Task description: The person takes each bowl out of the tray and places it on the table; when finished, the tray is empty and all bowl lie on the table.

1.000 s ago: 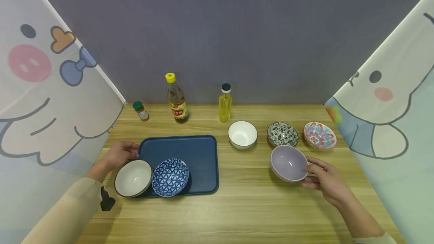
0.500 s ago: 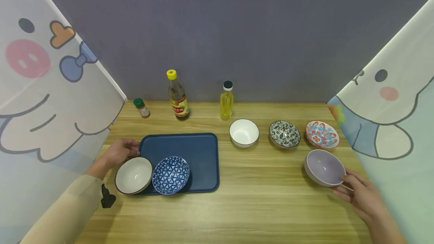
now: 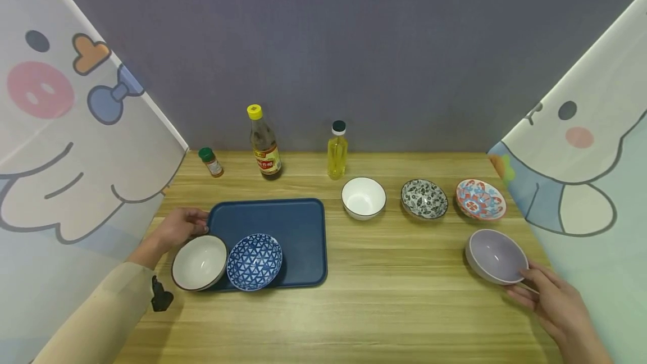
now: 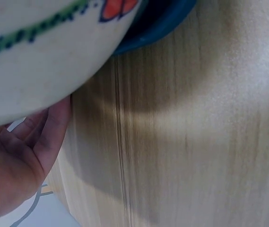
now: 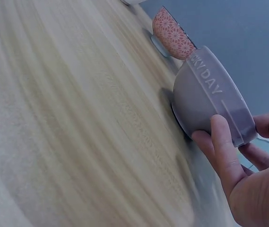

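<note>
My right hand (image 3: 558,305) pinches the rim of a plain purple bowl (image 3: 495,254), thumb inside and fingers outside. Raised lettering marks the purple bowl's side (image 5: 203,90) in the right wrist view, its base close to the table. At far left, my left hand (image 3: 179,232) grips the left edge of a dark blue tray (image 3: 303,240). A white bowl with a brown rim (image 3: 199,263) overlaps the tray's near left corner; its flower-painted outside (image 4: 44,61) hides my left fingertips in the left wrist view. Beside it on the tray sits a blue triangle-patterned bowl (image 3: 254,263).
Behind the tray stand a green-capped spice jar (image 3: 211,163), a dark sauce bottle (image 3: 265,150) and a yellow oil bottle (image 3: 337,156). A small white bowl (image 3: 364,198), a black floral bowl (image 3: 424,200) and a red-and-blue patterned bowl (image 3: 480,200) line the back right. Printed panels flank the table.
My right hand has carried the purple bowl rightward, from in front of the black floral bowl to the table's right side, slowing lately. My left hand stays at the tray's edge.
</note>
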Available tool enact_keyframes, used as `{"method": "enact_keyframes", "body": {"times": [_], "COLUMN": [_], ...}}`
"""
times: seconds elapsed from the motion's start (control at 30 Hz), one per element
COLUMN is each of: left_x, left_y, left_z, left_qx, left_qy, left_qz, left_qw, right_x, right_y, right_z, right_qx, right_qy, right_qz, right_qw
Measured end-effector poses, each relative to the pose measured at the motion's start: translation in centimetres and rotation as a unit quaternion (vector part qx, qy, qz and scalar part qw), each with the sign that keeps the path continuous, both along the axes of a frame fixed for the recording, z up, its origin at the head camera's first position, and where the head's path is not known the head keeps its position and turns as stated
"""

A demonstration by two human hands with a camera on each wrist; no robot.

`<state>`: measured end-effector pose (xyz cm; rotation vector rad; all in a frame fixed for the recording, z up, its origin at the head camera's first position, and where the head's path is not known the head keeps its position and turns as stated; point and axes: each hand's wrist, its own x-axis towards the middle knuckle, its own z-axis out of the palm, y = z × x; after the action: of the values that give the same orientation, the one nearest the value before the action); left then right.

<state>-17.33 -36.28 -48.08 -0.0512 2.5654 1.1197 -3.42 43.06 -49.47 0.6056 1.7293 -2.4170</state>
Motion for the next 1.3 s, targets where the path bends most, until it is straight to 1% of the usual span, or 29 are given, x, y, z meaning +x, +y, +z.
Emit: {"method": "enact_keyframes", "body": {"times": [0.3, 0.37, 0.47, 0.63, 0.73, 0.8, 0.93, 1.03, 1.13, 1.2, 1.23, 1.27, 1.3], "left_x": [0.2, 0.3, 0.3, 0.2, 0.1, 0.1, 0.0, -0.1, -0.2, -0.2, -0.2, -0.2, -0.2], "left_y": [0.3, 0.3, 0.3, 0.2, 0.1, 0.1, 0.0, -0.2, -0.2, -0.3, -0.4, -0.3, -0.4], "left_z": [0.3, 0.3, 0.3, 0.2, 0.1, 0.1, -0.1, -0.2, -0.3, -0.2, -0.2, -0.2, -0.1], "left_qx": [-0.001, 0.0, 0.0, 0.001, 0.004, 0.007, 0.014, 0.014, 0.014, 0.013, 0.012, 0.012, 0.01], "left_qy": [-0.003, -0.005, -0.006, -0.009, -0.01, -0.008, -0.013, -0.014, -0.015, -0.014, -0.013, -0.015, -0.014], "left_qz": [0.003, 0.005, 0.005, 0.008, 0.01, 0.009, 0.01, 0.006, 0.01, 0.008, 0.005, 0.01, 0.006], "left_qw": [1.0, 1.0, 1.0, 0.9999, 0.9999, 0.9999, 0.9998, 0.9998, 0.9997, 0.9998, 0.9998, 0.9998, 0.9998], "right_x": [0.7, 0.8, 1.1, 1.3, 1.2, 1.0, 0.1, -0.6, -1.3, -1.9, -2.2, -2.6, -3.0], "right_y": [0.2, 0.2, 0.2, 0.2, 0.1, -0.1, -0.4, -0.5, -0.5, -0.8, -1.0, -1.3, -1.6], "right_z": [-0.8, -0.9, -1.0, -0.7, -0.1, 0.4, 1.4, 2.5, 4.1, 5.2, 5.7, 6.2, 6.7], "right_qx": [-0.045, -0.049, -0.036, 0.028, 0.074, 0.098, 0.159, 0.207, 0.252, 0.28, 0.285, 0.29, 0.285], "right_qy": [0.022, 0.025, 0.025, 0.044, 0.06, 0.06, 0.056, 0.047, 0.037, 0.038, 0.047, 0.054, 0.065], "right_qz": [0.01, 0.012, 0.014, 0.001, -0.011, -0.021, -0.054, -0.074, -0.074, -0.068, -0.068, -0.063, -0.061], "right_qw": [0.999, 0.998, 0.999, 0.999, 0.995, 0.993, 0.984, 0.974, 0.964, 0.957, 0.955, 0.953, 0.954]}}
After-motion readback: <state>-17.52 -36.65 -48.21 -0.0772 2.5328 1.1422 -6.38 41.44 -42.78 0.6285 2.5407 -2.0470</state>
